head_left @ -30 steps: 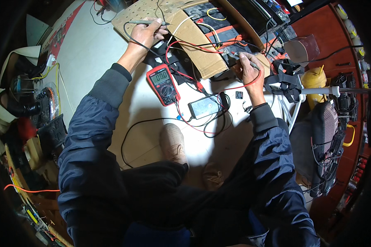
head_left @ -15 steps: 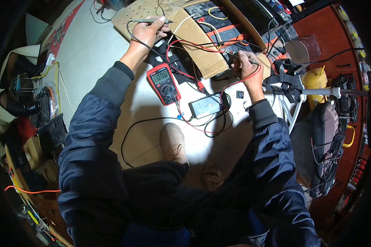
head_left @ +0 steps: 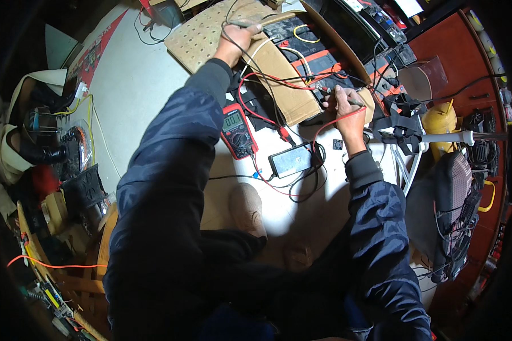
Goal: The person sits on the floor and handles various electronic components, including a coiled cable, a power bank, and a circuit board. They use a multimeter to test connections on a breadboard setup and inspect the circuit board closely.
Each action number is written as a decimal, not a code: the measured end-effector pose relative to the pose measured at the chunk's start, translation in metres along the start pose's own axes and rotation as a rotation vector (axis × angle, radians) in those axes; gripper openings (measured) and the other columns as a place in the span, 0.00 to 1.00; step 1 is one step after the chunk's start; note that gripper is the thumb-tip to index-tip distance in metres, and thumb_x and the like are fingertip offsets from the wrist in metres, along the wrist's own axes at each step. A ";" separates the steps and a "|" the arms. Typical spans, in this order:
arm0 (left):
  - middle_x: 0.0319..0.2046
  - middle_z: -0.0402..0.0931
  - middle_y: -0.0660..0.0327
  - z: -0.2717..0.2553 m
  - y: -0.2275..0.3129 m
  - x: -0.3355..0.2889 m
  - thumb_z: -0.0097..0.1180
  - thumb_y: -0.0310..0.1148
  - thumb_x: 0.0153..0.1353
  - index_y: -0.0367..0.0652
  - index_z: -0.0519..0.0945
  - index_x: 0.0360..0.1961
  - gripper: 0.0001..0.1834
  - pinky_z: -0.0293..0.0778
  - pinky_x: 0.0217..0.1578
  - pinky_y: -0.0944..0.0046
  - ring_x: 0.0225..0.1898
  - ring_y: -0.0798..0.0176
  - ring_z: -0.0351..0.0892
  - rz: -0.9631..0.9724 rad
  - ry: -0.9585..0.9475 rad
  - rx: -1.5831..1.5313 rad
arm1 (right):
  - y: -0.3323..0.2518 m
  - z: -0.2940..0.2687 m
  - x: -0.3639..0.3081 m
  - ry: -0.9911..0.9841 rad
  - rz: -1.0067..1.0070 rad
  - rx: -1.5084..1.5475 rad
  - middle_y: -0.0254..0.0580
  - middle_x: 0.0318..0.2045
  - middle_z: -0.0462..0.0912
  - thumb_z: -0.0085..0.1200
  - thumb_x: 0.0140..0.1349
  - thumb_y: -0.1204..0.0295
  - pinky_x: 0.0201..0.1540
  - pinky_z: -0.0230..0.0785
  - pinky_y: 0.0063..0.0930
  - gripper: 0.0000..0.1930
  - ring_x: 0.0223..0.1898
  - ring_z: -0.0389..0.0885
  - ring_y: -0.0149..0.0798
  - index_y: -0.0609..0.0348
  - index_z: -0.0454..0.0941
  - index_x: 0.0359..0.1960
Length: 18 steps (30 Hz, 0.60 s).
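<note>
My left hand [head_left: 236, 43] is closed round a dark test probe [head_left: 240, 24] above the far left side of an open cardboard box [head_left: 293, 105]. My right hand [head_left: 345, 107] pinches a second test probe [head_left: 355, 103], its tip at the near right part of the box; exact contact is too small to tell. Inside the box are black batteries [head_left: 283, 31] with orange parts and loose cables. Below the box lies a red and black multimeter [head_left: 237, 132], its display lit. Beside it sits a black power adapter [head_left: 292, 161] with a pale label, black and red leads around it.
A perforated board [head_left: 202, 40] lies left of the box. To the right stand a yellow container [head_left: 439, 119], a metal pole [head_left: 446, 138] and a dark bag [head_left: 454, 193]. My shoe [head_left: 247, 210] is below the multimeter. Tools and cables fill the left shelf.
My left hand has moved right and farther away with its probe, up to the box's far left side. My right hand stays at the box's near right. The whole view has shifted slightly.
</note>
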<state>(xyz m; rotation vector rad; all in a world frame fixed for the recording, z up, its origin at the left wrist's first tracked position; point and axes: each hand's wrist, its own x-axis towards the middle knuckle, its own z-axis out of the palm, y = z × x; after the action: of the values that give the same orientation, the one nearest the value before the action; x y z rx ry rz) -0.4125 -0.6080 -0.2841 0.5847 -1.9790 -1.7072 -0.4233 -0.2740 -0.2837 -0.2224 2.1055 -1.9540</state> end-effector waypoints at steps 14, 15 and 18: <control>0.38 0.87 0.58 0.019 -0.015 0.009 0.66 0.35 0.65 0.36 0.88 0.44 0.13 0.78 0.43 0.62 0.38 0.63 0.84 -0.035 -0.071 -0.023 | 0.007 0.002 -0.003 -0.002 -0.042 0.040 0.38 0.27 0.84 0.55 0.75 0.66 0.33 0.76 0.21 0.14 0.28 0.83 0.28 0.65 0.78 0.36; 0.37 0.87 0.59 0.019 -0.016 0.010 0.67 0.36 0.64 0.37 0.89 0.43 0.13 0.78 0.42 0.62 0.37 0.63 0.84 -0.004 -0.066 -0.013 | 0.007 0.001 -0.003 -0.004 -0.046 0.037 0.39 0.28 0.84 0.55 0.75 0.65 0.33 0.76 0.21 0.14 0.28 0.83 0.28 0.65 0.78 0.36; 0.36 0.87 0.59 0.021 -0.018 0.011 0.67 0.37 0.62 0.38 0.89 0.42 0.14 0.77 0.42 0.62 0.36 0.62 0.83 0.015 -0.060 0.007 | 0.008 0.001 -0.003 -0.006 -0.049 0.040 0.39 0.28 0.84 0.55 0.75 0.65 0.34 0.77 0.21 0.14 0.28 0.83 0.28 0.65 0.78 0.36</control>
<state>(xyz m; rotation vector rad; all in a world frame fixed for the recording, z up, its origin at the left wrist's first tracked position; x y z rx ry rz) -0.4335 -0.6007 -0.3041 0.5256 -2.0262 -1.7280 -0.4194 -0.2732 -0.2909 -0.2747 2.0742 -2.0183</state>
